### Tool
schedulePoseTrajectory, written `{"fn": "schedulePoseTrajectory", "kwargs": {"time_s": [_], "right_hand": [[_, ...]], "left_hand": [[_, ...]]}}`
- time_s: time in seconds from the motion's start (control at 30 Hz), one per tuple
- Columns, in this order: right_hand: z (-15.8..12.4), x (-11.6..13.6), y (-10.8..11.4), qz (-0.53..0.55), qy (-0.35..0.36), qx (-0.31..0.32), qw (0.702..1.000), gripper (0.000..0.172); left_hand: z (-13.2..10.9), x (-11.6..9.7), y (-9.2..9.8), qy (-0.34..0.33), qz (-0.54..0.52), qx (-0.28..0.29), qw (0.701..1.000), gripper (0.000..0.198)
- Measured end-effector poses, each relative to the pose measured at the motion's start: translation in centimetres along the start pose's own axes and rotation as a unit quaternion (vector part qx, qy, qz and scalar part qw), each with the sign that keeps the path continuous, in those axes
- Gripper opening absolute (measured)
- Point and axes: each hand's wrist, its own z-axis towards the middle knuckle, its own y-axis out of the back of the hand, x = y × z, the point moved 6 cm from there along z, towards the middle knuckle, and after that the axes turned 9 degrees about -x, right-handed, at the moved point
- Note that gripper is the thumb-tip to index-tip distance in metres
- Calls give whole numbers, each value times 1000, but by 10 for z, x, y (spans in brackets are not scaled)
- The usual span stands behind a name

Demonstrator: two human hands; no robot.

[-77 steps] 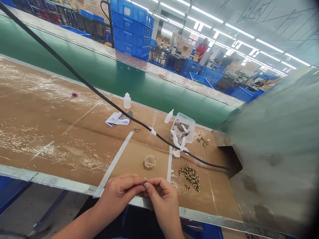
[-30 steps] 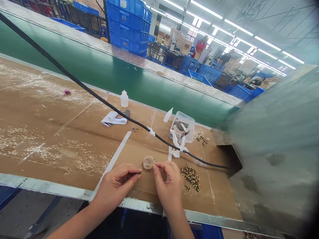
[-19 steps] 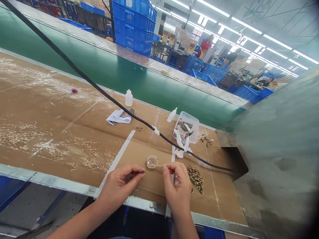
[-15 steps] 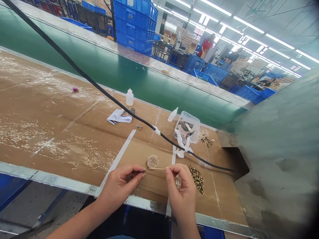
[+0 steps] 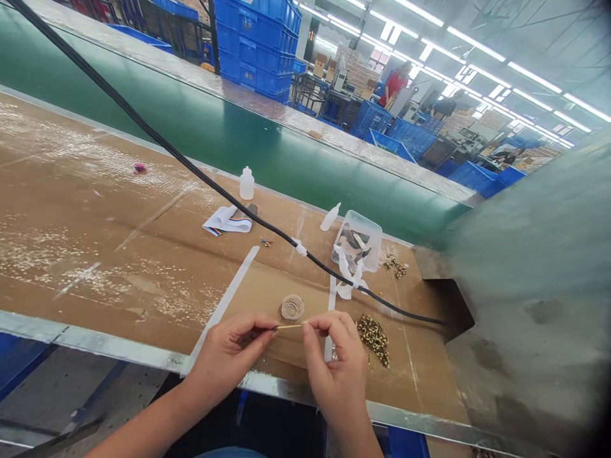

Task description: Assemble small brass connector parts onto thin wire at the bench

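Observation:
Between thumb and fingers, my right hand (image 5: 337, 366) pinches one end of a thin wooden stick (image 5: 289, 327). The stick's other end meets the fingertips of my left hand (image 5: 233, 350), which are closed on a tiny dark piece (image 5: 275, 329), too small to name. Just beyond the stick stands a small clear round cup (image 5: 292, 308). To the right of my right hand lies a pile of small black and gold parts (image 5: 373, 340). Some clear thing shows partly behind my right fingers.
A black cable (image 5: 214, 184) crosses above the cardboard-covered bench (image 5: 157, 267). Farther back are a white squeeze bottle (image 5: 247, 184), a tilted white bottle (image 5: 330, 217), a folded striped ribbon (image 5: 226, 221) and a clear plastic box (image 5: 358, 242). A metal panel (image 5: 529, 299) bounds the right side.
My right hand has moved left with the stick, bringing its tip from near the cup to the piece in my left fingertips. My left hand has stayed nearly in place.

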Motion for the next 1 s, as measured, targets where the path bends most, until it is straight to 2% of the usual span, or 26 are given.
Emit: {"fn": "schedulePoseTrajectory", "kwargs": {"time_s": [0.13,0.27,0.4,0.5,0.73,0.83,1.0], "right_hand": [[0,16,0,-22,61,8,998,8],[-6,30,0,-30,145,34,988,12],[-14,32,1,-30,191,46,980,16],[-13,26,4,-23,170,20,985,16],[2,-1,9,-4,42,-41,998,8],[7,-12,7,-41,31,-45,998,8],[10,-16,0,-91,57,-35,994,8]], "left_hand": [[0,-3,1,-15,-2,-12,1000,11],[0,-3,2,-24,4,-18,1000,9],[-1,0,2,-13,-15,-11,1000,9],[-2,4,2,-3,-45,-15,999,9],[-2,10,0,38,-73,-3,997,8],[0,8,-2,44,-73,11,996,9],[-1,6,-3,48,-72,18,996,8]]}}
